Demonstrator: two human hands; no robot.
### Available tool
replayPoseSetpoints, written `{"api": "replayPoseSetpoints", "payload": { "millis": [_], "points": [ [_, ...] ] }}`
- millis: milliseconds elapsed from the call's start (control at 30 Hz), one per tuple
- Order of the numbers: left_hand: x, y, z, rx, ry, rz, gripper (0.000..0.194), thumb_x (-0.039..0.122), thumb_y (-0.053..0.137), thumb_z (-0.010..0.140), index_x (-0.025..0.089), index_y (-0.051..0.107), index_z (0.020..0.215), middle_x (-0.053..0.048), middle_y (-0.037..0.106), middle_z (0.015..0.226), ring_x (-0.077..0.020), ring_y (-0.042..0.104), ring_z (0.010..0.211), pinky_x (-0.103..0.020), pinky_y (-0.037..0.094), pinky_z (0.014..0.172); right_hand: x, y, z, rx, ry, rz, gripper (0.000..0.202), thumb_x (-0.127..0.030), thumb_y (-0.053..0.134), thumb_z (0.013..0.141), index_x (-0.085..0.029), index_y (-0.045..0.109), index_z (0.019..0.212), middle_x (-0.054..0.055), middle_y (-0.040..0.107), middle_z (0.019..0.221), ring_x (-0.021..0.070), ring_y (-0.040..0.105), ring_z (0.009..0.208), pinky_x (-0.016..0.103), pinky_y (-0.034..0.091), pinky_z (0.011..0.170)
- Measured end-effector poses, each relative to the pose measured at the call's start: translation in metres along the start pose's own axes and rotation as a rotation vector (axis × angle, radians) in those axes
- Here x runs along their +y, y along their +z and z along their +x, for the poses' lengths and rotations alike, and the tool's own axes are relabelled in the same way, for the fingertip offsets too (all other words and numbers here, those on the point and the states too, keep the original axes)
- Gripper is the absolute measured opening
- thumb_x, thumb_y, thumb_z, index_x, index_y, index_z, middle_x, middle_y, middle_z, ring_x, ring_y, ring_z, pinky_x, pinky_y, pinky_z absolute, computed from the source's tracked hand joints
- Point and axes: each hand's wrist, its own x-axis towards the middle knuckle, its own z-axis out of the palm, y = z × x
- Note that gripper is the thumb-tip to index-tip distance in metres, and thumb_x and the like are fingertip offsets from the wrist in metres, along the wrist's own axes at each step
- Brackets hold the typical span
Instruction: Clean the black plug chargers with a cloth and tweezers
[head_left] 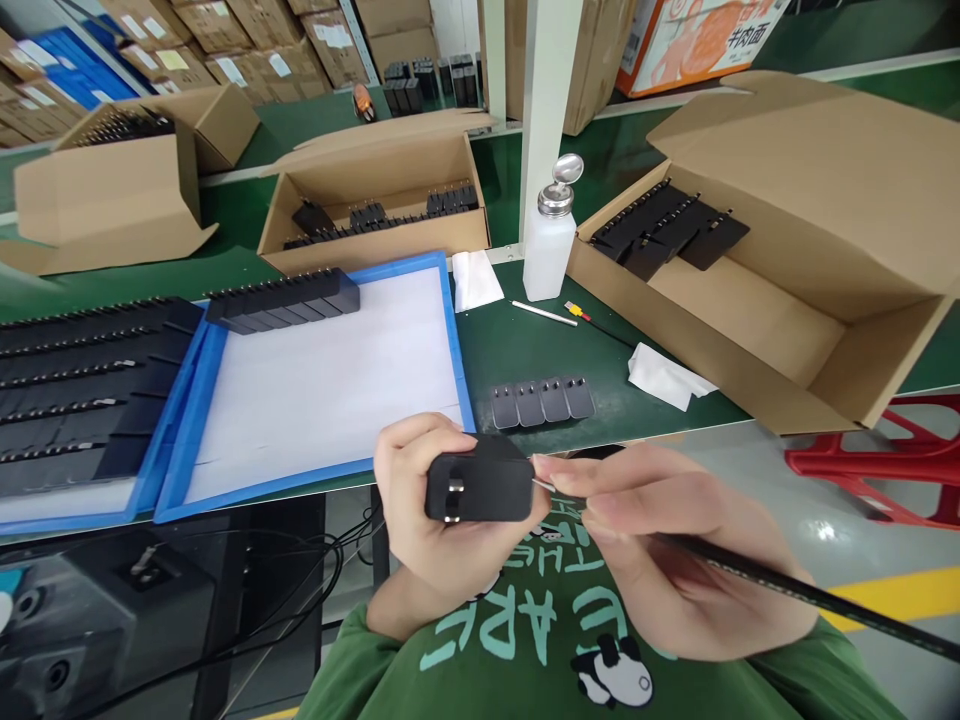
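Observation:
My left hand (427, 510) is wrapped round a black plug adapter (491, 482), whose metal prongs face me near its left end. My right hand (667, 540) pinches a thin metal-tipped piece (544, 486) against the adapter's right end. A black cable (750, 572) passes through the same hand and runs off to the lower right. On the green table (540, 350), just beyond my hands, several dark plug pieces (541, 403) lie in a row.
A blue-rimmed tray (454, 340) holds a row of black adapters (289, 302); a fuller tray (150, 500) is at left. Behind stand an open carton (375, 245), a white pump bottle (550, 245) and a larger carton (675, 345). A red stool (862, 465) is right.

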Motion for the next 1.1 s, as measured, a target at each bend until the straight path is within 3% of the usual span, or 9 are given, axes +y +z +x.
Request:
{"api": "replayPoseSetpoints", "payload": {
  "millis": [433, 700, 933, 1100],
  "points": [
    [-0.0087, 0.0036, -0.0033, 0.058, 0.077, 0.001, 0.046, 0.019, 0.081, 0.059, 0.021, 0.06, 0.1, -0.002, 0.056, 0.093, -0.0189, 0.058, 0.08, -0.037, 0.054, 0.072, -0.0002, -0.0009, 0.0005, -0.02, 0.023, -0.003, 0.034, 0.012, 0.057, 0.076, -0.015, 0.068, 0.092, 0.009, 0.076, 0.088, 0.0228, 0.079, 0.085, 0.031, 0.071, 0.076],
    [-0.0071, 0.0019, -0.0008, 0.059, 0.107, 0.054, 0.046, 0.024, 0.083, 0.059, 0.021, 0.06, 0.099, -0.002, 0.057, 0.09, -0.0206, 0.059, 0.078, -0.038, 0.053, 0.069, 0.0025, 0.0067, -0.0058, 0.059, 0.045, 0.013, 0.033, 0.009, 0.057, 0.079, -0.018, 0.068, 0.094, 0.005, 0.075, 0.084, 0.0217, 0.079, 0.083, 0.034, 0.071, 0.077],
    [-0.0097, 0.0016, -0.002, 0.064, 0.115, 0.028, 0.046, 0.026, 0.084, 0.06, 0.02, 0.061, 0.098, -0.003, 0.057, 0.091, -0.0199, 0.058, 0.079, -0.038, 0.054, 0.072, -0.0014, 0.0005, 0.0001, -0.024, 0.031, 0.023, 0.032, 0.011, 0.056, 0.077, -0.015, 0.068, 0.092, 0.008, 0.076, 0.084, 0.0236, 0.079, 0.084, 0.033, 0.071, 0.078],
    [-0.0092, 0.003, -0.0013, 0.073, 0.119, 0.032, 0.045, 0.024, 0.083, 0.061, 0.021, 0.061, 0.099, -0.004, 0.057, 0.089, -0.0202, 0.058, 0.079, -0.038, 0.052, 0.072, 0.0018, 0.0056, -0.0077, 0.067, 0.055, 0.022, 0.03, 0.006, 0.056, 0.082, -0.018, 0.068, 0.094, 0.006, 0.076, 0.085, 0.0224, 0.079, 0.083, 0.035, 0.071, 0.077]
  ]
}}
